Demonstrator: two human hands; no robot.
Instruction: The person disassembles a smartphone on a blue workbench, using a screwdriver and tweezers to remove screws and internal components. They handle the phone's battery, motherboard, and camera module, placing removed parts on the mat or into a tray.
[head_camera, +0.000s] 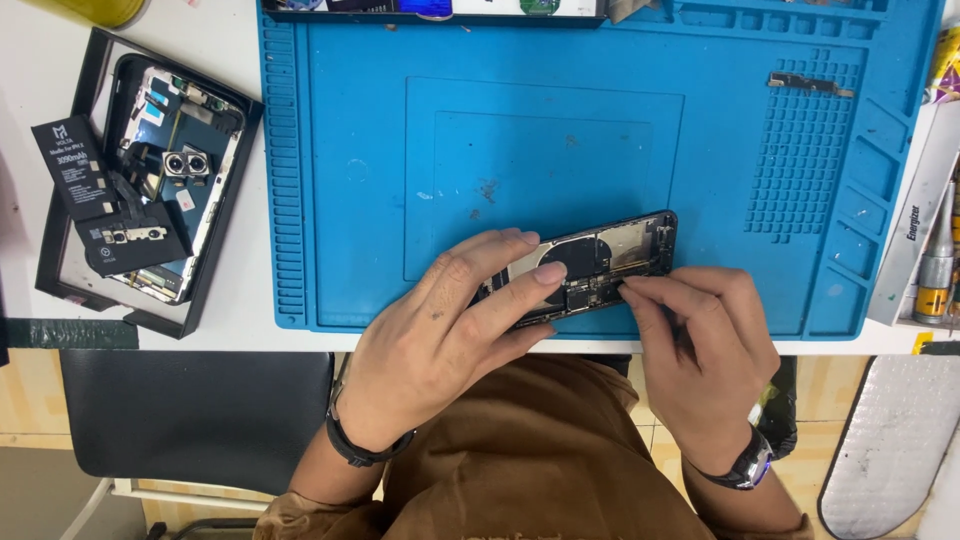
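An opened phone body (612, 255) with its dark inner parts showing lies tilted on the near edge of a blue work mat (560, 140). My left hand (455, 325) lies over its left half and holds it down, fingers spread across the inside. My right hand (700, 335) is at the phone's lower right edge, fingertips pinched together on a small spot of the board; whether they hold a part I cannot tell. A dark band sits on each wrist.
A black tray (75, 285) at the left holds another opened phone (175, 170), a black battery (70, 165) and loose parts. A small metal bracket (810, 84) rests on the mat's ribbed area. Tools lie at the right edge (935, 265). A black chair (190, 415) stands below.
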